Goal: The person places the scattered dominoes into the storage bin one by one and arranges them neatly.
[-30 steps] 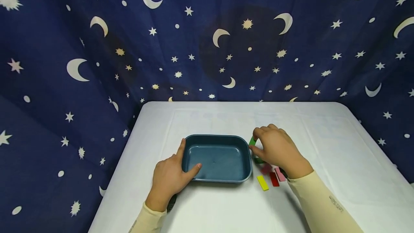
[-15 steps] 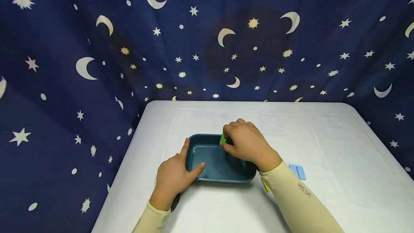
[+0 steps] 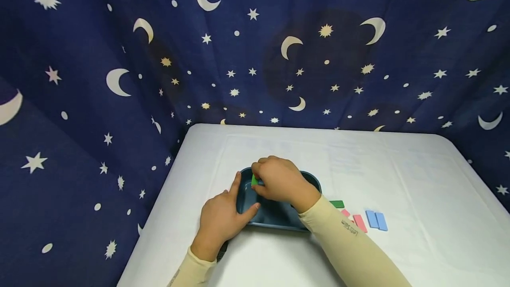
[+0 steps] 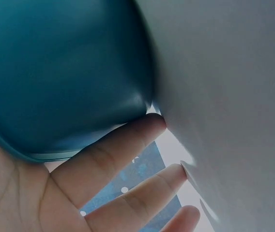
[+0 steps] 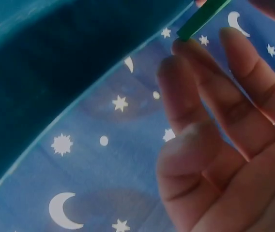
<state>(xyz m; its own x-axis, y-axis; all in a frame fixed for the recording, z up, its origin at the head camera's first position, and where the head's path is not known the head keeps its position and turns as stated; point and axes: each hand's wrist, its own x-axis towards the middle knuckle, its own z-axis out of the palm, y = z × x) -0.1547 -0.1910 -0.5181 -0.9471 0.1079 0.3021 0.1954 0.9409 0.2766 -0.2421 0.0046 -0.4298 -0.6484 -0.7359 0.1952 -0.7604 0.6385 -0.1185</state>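
Note:
My left hand (image 3: 221,218) rests against the left end of a dark teal tray (image 3: 275,225), index finger along its left rim and thumb over the front rim. In the left wrist view, straight fingers (image 4: 111,150) lie beside the tray's outer wall (image 4: 65,63). My right hand (image 3: 280,180) is over the tray's far left part, pinching a small flat green block (image 3: 254,180) between thumb and fingers. The right wrist view catches this block (image 5: 203,20) edge-on at the fingertips. My right hand and forearm hide much of the tray's inside.
Right of the tray, a dark green block (image 3: 336,203), pink blocks (image 3: 360,223) and two light blue blocks (image 3: 376,220) lie on the white table (image 3: 418,180). The right sleeve partly covers this group. A dark blue curtain (image 3: 239,48) with moons and stars hangs behind.
My right hand has carried the green block leftward from the blocks beside the tray to over the tray's left part. My left hand stays at the tray; the head view has shifted slightly.

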